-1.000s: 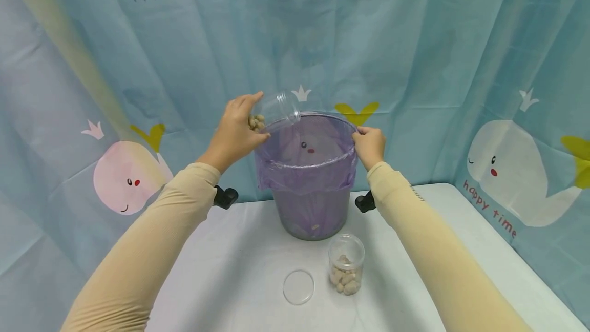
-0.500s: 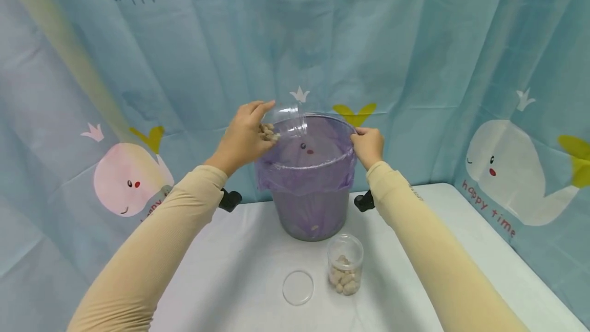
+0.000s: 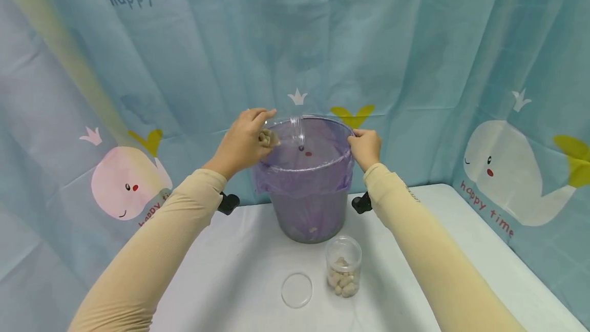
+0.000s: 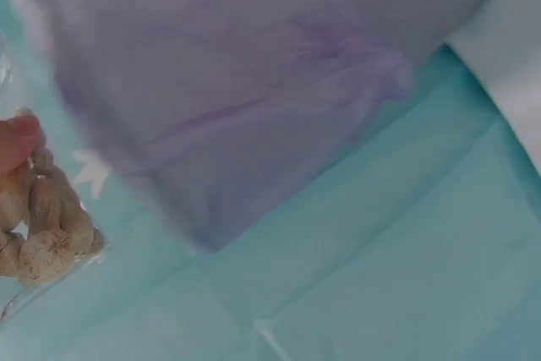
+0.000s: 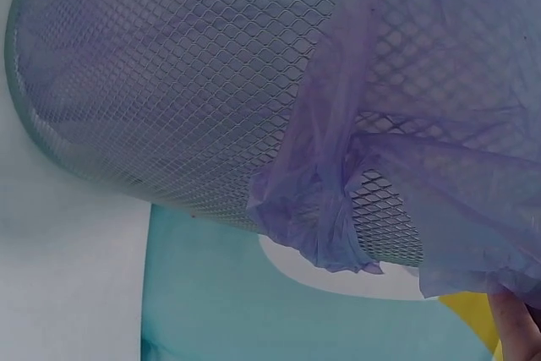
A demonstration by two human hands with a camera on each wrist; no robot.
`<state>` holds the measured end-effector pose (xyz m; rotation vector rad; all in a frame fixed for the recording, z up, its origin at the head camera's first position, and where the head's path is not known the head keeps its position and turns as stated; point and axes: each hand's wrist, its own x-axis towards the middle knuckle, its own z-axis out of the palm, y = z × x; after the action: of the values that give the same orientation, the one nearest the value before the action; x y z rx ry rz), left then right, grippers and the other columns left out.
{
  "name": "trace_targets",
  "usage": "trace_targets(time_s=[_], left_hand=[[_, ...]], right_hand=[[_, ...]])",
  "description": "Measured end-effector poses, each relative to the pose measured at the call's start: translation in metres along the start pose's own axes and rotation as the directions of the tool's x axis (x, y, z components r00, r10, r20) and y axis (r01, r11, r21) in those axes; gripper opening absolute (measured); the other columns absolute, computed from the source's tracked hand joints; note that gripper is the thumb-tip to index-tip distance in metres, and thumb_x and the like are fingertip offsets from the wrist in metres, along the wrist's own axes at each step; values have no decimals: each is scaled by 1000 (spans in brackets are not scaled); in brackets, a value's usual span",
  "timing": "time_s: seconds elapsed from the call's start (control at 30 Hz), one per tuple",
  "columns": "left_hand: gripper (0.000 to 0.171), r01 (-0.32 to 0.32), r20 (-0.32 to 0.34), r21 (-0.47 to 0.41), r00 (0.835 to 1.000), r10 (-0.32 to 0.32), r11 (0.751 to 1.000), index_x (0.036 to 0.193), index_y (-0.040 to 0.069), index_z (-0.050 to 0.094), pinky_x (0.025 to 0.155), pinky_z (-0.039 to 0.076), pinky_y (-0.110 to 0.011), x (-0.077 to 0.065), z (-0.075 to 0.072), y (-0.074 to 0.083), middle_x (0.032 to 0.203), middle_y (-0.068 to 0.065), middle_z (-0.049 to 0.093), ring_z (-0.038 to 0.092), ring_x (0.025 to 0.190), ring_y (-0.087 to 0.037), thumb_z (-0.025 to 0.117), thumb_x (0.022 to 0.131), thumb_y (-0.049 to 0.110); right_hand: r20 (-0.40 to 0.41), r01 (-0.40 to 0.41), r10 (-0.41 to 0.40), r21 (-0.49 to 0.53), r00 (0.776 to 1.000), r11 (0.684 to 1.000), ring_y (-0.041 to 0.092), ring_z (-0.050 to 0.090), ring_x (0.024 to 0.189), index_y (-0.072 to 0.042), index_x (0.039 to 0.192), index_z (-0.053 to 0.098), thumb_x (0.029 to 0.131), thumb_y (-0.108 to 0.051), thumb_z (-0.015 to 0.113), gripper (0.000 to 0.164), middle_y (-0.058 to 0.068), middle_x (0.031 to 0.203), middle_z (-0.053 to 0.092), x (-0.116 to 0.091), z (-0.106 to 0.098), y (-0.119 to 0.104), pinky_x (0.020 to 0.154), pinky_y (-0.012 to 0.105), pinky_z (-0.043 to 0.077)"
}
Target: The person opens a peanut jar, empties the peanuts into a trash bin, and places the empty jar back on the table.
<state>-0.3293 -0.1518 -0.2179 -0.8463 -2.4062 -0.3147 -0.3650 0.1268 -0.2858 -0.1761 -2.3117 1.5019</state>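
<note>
My left hand [image 3: 240,142] holds a clear plastic jar [image 3: 295,126] by its base end, tipped on its side with the mouth over the bin. Wrinkled tan lumps [image 4: 51,226] sit at the jar's base, close to my fingers. Beneath the jar stands a mesh trash can [image 5: 211,65] lined with a thin purple bag [image 3: 301,184], whose edge is folded down outside the rim. My right hand [image 3: 365,147] pinches the bag at the can's right rim. In the right wrist view only a fingertip [image 5: 511,319] shows at the lower right, against the bag.
In front of the can, a second clear jar [image 3: 343,256] stands upright with similar tan lumps inside. A round clear lid [image 3: 297,290] lies to its left on the white table [image 3: 239,281]. A blue printed curtain [image 3: 221,40] hangs behind and at the sides.
My left hand has moved right and slightly down, bringing the jar further over the can with its mouth lower. My right hand has kept its grip at the rim.
</note>
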Motion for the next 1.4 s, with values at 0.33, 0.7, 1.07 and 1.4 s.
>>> trace_targets(time_s=[0.33, 0.7, 1.07, 1.4], left_hand=[[74, -37, -74, 35, 996, 39, 999, 145, 3, 48, 124, 30, -48, 9, -9, -1, 143, -21, 52, 49, 133, -39, 76, 76, -2], [61, -83, -18, 46, 996, 84, 995, 139, 3, 53, 114, 42, -48, 0, 12, 1, 136, -22, 57, 53, 128, -39, 67, 80, -6], [64, -74, -37, 78, 996, 77, 994, 140, 2, 53, 116, 40, -48, 3, 9, 0, 136, -21, 57, 52, 128, -39, 74, 79, -3], [67, -67, -117, 49, 990, 72, 997, 140, 3, 52, 122, 33, -48, 3, 11, 1, 138, -22, 55, 51, 130, -40, 73, 77, -5]], right_hand=[[16, 3, -3, 12, 1000, 1000, 5, 38, 46, 1, 134, 59, 98, -10, 53, 38, 20, 129, 66, 2, -2, -1, 48, 16, 34], [-7, 5, -5, 5, 1000, 1000, 8, 50, 62, 1, 131, 61, 96, -10, 55, 37, 18, 132, 65, 3, -3, -2, 60, 18, 43], [0, 5, -5, 3, 1000, 1000, 10, 54, 67, 1, 131, 61, 97, -10, 54, 37, 18, 131, 65, 3, -4, 0, 63, 18, 46], [-7, 2, -2, 2, 1000, 1000, 10, 54, 68, 1, 131, 62, 96, -9, 54, 37, 18, 131, 66, 1, -5, 0, 65, 20, 46]])
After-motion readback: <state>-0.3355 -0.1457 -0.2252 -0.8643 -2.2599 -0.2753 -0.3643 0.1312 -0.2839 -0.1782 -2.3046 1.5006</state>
